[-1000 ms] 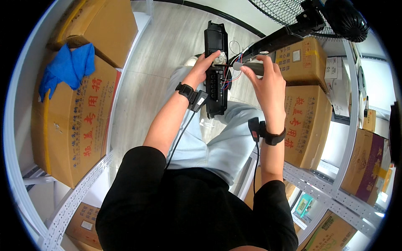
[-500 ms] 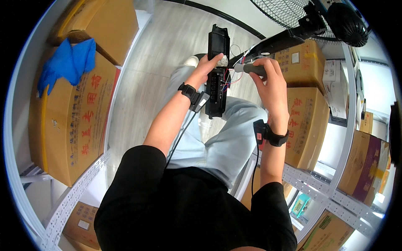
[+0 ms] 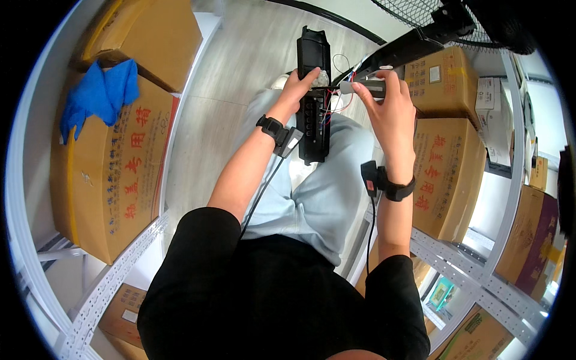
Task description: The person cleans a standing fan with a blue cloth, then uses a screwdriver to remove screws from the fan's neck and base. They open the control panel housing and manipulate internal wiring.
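My left hand (image 3: 294,95) grips the side of a long black plastic housing (image 3: 313,141), held lengthwise above my knees. Its thumb rests beside a whitish round part (image 3: 321,79) in the middle of the housing. A row of round shapes shows in the lower half. In my right hand (image 3: 393,117), pinched between thumb and fingers, is a screwdriver (image 3: 373,89) with a grey and dark handle. Its thin shaft points left, at the middle of the housing; whether the tip touches is too small to tell. Thin coloured wires (image 3: 342,108) loop out beside it.
A black fan pole (image 3: 399,55) with a wire fan guard (image 3: 414,13) slants behind my right hand. Cardboard boxes (image 3: 447,174) stand on the right rack; another box (image 3: 123,174) with a blue glove (image 3: 99,93) on top is at left. Cabled black bands circle both wrists.
The view has shifted slightly. The screwdriver now lies more level, with its thin shaft visible over the housing. Both hands keep their hold.
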Demonstrator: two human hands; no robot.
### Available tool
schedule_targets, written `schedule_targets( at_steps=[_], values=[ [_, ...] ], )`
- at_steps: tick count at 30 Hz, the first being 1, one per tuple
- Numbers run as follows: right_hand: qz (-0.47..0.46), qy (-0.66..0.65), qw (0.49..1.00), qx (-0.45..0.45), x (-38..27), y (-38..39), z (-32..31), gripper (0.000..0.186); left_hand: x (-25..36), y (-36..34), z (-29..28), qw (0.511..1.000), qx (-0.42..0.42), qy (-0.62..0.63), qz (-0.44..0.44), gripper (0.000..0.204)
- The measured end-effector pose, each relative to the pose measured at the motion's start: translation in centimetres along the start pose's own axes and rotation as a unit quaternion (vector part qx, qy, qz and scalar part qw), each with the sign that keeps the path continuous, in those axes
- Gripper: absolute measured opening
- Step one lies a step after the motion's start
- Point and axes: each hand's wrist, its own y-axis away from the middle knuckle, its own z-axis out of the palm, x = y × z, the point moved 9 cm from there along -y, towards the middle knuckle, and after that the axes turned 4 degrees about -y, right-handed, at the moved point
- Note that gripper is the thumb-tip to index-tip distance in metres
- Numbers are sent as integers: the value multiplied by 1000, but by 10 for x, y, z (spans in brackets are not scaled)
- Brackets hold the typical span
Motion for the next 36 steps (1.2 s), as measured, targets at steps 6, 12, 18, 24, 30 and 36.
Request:
schedule_targets(
  at_steps=[6, 12, 18, 24, 30, 36],
  values=[
    [-44, -176, 983, -20, -3, 2, -7, 25, -2, 0, 1, 999, 17, -31, 8, 49],
    [17, -51, 998, -38, 12, 2, -1, 30, 1, 1, 0, 1000, 7, -26, 15, 53],
    [-72, -150, 986, 29, -2, 2, -11, 30, 1, 3, 3, 1000, 8, -17, 8, 51],
    [-45, -100, 994, -6, 4, 3, -3, 36, -5, -1, 4, 1000, -6, -21, -8, 53],
    [-12, -149, 989, 9, -1, 5, -7, 28, -3, 3, 5, 1000, 0, -24, -4, 57],
    [27, -145, 988, 51, 10, 13, -21, 23, 10, 11, 4, 997, 42, -57, 29, 57]
  ],
)
